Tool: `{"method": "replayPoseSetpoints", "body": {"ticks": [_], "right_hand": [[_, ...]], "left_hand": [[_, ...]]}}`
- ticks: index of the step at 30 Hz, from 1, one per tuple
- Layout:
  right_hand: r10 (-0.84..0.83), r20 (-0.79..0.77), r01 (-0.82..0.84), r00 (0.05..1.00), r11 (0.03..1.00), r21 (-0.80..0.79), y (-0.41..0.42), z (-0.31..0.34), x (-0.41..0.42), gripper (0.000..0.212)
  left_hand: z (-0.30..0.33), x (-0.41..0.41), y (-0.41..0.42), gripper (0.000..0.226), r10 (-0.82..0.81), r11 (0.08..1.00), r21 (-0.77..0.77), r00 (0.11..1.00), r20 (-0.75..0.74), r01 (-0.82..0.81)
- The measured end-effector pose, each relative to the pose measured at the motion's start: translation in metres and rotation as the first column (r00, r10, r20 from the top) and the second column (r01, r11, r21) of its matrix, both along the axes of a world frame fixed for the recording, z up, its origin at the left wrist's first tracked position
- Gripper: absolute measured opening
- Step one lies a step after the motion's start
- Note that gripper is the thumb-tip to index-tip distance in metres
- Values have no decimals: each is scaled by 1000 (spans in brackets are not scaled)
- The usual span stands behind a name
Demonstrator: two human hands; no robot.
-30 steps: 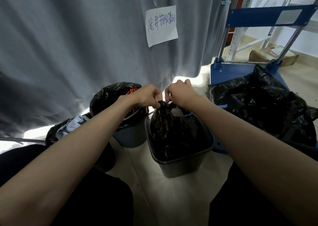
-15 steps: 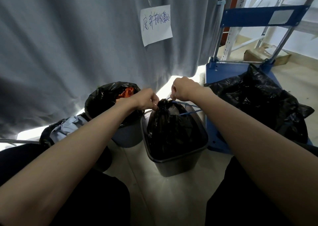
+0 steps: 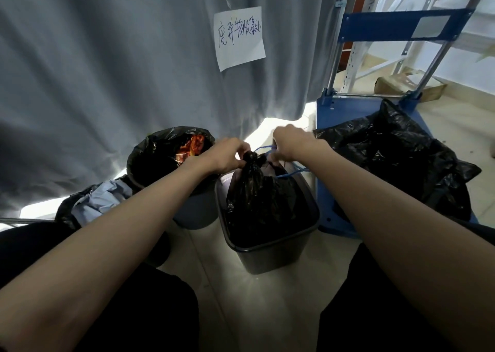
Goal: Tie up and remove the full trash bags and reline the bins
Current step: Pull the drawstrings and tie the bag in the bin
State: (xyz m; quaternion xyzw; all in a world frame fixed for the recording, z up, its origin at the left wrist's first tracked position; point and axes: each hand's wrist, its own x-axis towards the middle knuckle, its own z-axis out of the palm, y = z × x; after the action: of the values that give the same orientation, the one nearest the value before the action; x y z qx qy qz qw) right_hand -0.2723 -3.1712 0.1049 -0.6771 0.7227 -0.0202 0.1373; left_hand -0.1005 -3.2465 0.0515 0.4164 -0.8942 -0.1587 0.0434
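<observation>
Hands, left [image 3: 227, 156] and right [image 3: 290, 142], pinch blue drawstring [image 3: 261, 149] atop black bag [image 3: 257, 198].

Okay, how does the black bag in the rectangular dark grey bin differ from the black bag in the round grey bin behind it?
The black bag in the rectangular dark grey bin is gathered shut at its neck, gripped by the left hand and right hand, with blue drawstring showing. The black bag in the round grey bin gapes open, folded over the rim, with orange rubbish visible and no hand on it. Both are glossy black plastic and sit inside bins.
</observation>
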Motion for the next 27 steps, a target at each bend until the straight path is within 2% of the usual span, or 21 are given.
{"method": "replayPoseSetpoints", "body": {"ticks": [2,4,6,9,12,19,24,25,27], "right_hand": [[22,100,-22,995,1000,-1,-5,11,4,17],[56,139,-57,989,998,6,-7,17,9,23],[57,134,-57,989,998,-1,-6,18,11,26],[38,118,-36,992,999,-19,-7,18,10,27],[11,105,-11,994,1000,-8,-9,23,8,30],[60,80,-64,995,996,58,-2,19,12,16],[139,124,-146,982,988,50,-1,27,15,11],[149,135,-155,980,987,37,-1,27,15,12],[151,155,-153,976,988,0,-2,27,14,27]], "left_hand": [[-3,0,2,13,-21,1000,-1,1000,13,21],[-4,0,4,13,-14,1000,-6,1000,25,14],[-4,0,4,5,9,1000,-20,999,51,-8],[-3,-1,5,22,59,998,-36,995,84,-56],[-5,-2,7,23,98,994,-49,990,102,-93],[-30,3,14,13,156,987,-11,966,208,-157],[-31,18,5,20,244,969,3,960,134,-247],[-31,19,8,20,244,969,7,961,133,-248],[-31,14,14,17,186,981,18,965,186,-192]]}}
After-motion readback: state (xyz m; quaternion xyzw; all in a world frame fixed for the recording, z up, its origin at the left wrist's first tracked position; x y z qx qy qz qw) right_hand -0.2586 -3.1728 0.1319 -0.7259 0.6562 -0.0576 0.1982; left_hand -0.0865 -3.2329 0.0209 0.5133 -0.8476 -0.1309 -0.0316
